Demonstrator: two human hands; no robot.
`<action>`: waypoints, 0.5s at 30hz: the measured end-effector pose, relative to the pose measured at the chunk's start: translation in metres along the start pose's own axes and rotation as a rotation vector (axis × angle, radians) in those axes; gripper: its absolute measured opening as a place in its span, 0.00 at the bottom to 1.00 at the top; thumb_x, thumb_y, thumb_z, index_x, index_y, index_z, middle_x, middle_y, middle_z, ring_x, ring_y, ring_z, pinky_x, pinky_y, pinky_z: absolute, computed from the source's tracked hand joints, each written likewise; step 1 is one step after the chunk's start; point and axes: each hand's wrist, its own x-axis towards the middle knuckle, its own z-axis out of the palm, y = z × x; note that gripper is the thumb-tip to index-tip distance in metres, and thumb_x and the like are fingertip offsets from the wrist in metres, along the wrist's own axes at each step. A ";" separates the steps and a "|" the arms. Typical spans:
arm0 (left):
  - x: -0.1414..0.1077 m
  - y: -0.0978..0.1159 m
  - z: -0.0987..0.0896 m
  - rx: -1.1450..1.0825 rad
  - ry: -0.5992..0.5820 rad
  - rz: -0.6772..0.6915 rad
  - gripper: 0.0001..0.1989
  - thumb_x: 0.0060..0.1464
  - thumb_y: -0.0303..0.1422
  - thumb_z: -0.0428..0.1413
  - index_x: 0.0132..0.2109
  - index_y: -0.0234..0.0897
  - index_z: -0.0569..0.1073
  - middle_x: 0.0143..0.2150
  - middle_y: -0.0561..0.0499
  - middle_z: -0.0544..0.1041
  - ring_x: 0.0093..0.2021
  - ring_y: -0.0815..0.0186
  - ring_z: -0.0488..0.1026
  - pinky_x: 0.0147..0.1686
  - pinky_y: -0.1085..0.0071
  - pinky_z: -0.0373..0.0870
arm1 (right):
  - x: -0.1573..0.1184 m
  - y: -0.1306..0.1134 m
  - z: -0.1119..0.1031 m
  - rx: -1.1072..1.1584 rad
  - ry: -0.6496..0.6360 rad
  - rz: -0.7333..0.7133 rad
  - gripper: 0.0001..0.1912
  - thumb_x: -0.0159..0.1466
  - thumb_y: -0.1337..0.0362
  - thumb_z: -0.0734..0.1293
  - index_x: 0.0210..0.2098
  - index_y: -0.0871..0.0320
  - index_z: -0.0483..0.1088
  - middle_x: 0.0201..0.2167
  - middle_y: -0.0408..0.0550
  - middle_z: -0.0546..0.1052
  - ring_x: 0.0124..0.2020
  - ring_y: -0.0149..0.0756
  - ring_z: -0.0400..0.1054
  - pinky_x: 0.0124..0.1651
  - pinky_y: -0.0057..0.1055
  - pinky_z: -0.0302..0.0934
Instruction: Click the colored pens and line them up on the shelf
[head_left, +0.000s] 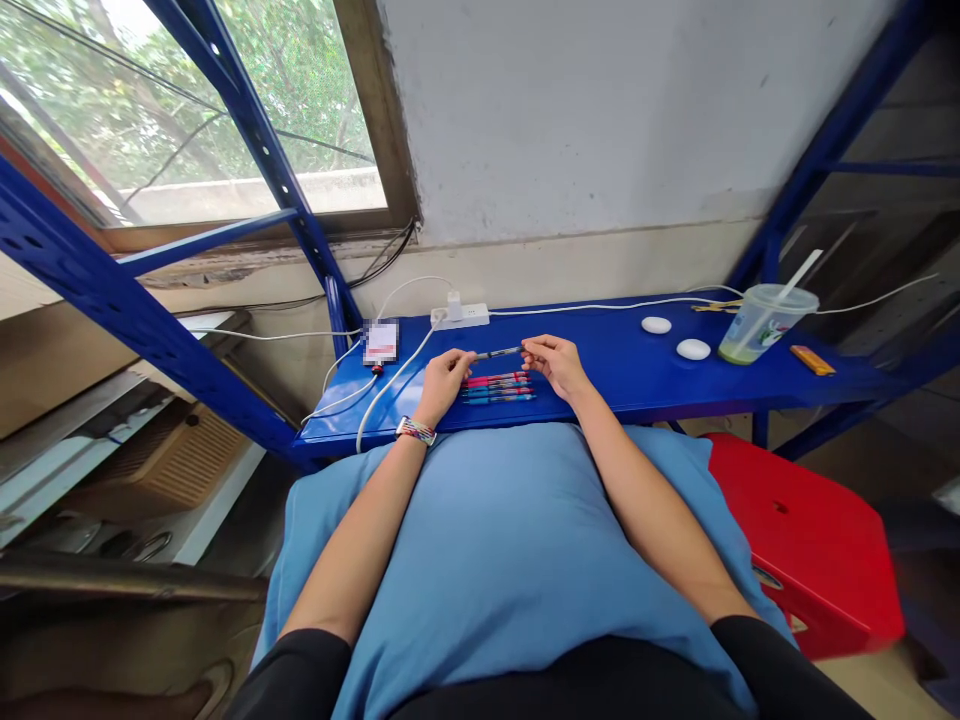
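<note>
"The dark pen, where was it?"

"Beyond or above the pen row, its ends pinched in my left hand and right hand. I judged light, level pressure at both ends best."

"And the counts?"

"One pen held; perhaps four in the row, too tightly packed for certainty. Well right of the row were two white oval objects and one cup."

Window: daylight pouring in upper left, trees beyond;
Wall: pale and scuffed, straight behind;
Worktop: glossy blue, blue posts rising either side;
Stool: bright red, lower right
</note>
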 end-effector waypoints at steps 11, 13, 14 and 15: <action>0.005 -0.007 0.002 -0.204 0.065 0.077 0.18 0.59 0.47 0.68 0.50 0.40 0.81 0.34 0.52 0.81 0.37 0.62 0.79 0.42 0.67 0.74 | -0.001 0.002 0.003 -0.003 0.029 -0.015 0.16 0.51 0.59 0.86 0.36 0.56 0.83 0.29 0.45 0.82 0.29 0.34 0.77 0.38 0.33 0.82; 0.004 -0.007 0.002 -0.155 0.069 0.100 0.14 0.61 0.45 0.66 0.44 0.40 0.82 0.35 0.50 0.82 0.37 0.62 0.79 0.42 0.66 0.73 | 0.000 0.003 0.002 0.001 0.038 -0.020 0.17 0.52 0.59 0.86 0.38 0.56 0.83 0.29 0.45 0.82 0.30 0.34 0.77 0.39 0.34 0.82; 0.004 -0.006 0.001 -0.112 0.078 0.100 0.15 0.64 0.46 0.63 0.39 0.39 0.81 0.34 0.49 0.82 0.36 0.62 0.78 0.43 0.66 0.73 | 0.000 0.004 0.002 0.001 0.037 -0.019 0.17 0.52 0.59 0.86 0.38 0.57 0.84 0.29 0.46 0.83 0.30 0.35 0.77 0.40 0.34 0.82; 0.004 -0.006 0.001 -0.074 0.085 0.092 0.20 0.68 0.48 0.59 0.33 0.39 0.79 0.32 0.49 0.82 0.35 0.62 0.78 0.43 0.65 0.73 | 0.001 0.005 0.002 0.004 0.033 -0.017 0.17 0.52 0.59 0.86 0.37 0.57 0.84 0.29 0.46 0.83 0.30 0.35 0.78 0.40 0.34 0.82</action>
